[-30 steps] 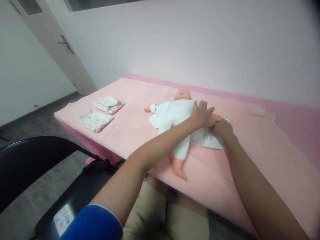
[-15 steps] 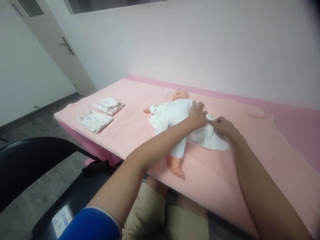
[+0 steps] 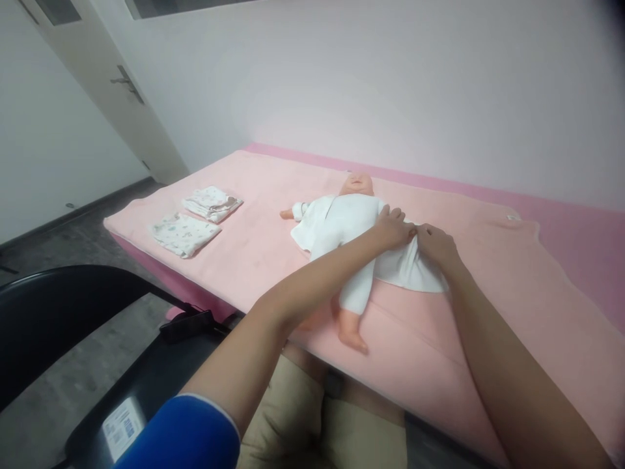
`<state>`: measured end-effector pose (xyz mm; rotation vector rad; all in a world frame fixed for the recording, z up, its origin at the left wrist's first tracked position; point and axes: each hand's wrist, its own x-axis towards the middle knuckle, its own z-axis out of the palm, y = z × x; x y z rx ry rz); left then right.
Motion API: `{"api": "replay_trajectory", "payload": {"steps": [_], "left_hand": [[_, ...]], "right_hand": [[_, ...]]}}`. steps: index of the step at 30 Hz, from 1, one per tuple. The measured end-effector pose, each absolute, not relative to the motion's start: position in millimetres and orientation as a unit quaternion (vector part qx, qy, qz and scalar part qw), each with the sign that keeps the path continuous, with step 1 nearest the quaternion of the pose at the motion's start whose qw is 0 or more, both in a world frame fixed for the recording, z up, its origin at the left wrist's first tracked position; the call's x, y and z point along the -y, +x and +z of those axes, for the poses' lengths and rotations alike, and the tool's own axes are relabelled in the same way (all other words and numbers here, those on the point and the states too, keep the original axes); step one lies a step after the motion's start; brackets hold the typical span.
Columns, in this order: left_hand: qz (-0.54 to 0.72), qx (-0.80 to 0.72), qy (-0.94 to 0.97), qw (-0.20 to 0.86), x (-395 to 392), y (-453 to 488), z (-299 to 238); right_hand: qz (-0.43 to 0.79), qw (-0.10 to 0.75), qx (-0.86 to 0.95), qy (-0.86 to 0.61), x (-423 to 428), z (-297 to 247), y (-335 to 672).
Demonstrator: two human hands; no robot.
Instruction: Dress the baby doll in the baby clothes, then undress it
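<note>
A baby doll (image 3: 352,185) in a white garment (image 3: 336,225) lies on its back on the pink padded table (image 3: 263,247), head toward the wall. My left hand (image 3: 392,228) rests on the doll's far side, fingers curled onto the white cloth. My right hand (image 3: 435,246) meets it from the right and pinches the loose white fabric (image 3: 415,273) at the doll's arm. One bare doll foot (image 3: 352,333) sticks out near the table's front edge. The doll's far arm is hidden under my hands.
Two folded patterned cloths (image 3: 184,233) (image 3: 213,203) lie at the table's left end. A black chair (image 3: 58,319) stands at the lower left, with a dark object (image 3: 188,324) by the table edge. A door (image 3: 112,85) is at the back left. The wall runs behind the table.
The doll's bare hand, seen between my hands a second ago, is now covered by white fabric. My hands have drawn together and both grip the cloth.
</note>
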<state>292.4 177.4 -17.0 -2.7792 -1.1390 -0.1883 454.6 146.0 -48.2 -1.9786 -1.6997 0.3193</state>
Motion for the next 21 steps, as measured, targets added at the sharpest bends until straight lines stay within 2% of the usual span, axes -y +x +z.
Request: {"api": "replay_trajectory", "payload": {"steps": [8, 13, 17, 21], "left_hand": [[-0.105, 0.379, -0.917, 0.065, -178.9, 292.5, -17.1], [-0.136, 0.363, -0.915, 0.111, -187.7, 265.3, -1.3], [-0.154, 0.403, -0.893, 0.124, -187.5, 272.9, -6.2], [-0.166, 0.437, -0.879, 0.091, -182.5, 292.0, -13.6]], "right_hand": [[0.123, 0.258, 0.618, -0.733, -140.6, -39.3, 449.1], [0.115, 0.26, 0.615, -0.735, -138.8, -38.7, 450.9], [0.069, 0.25, 0.649, -0.715, -144.5, -38.4, 441.1], [0.035, 0.25, 0.699, -0.669, -148.0, -38.2, 428.8]]}}
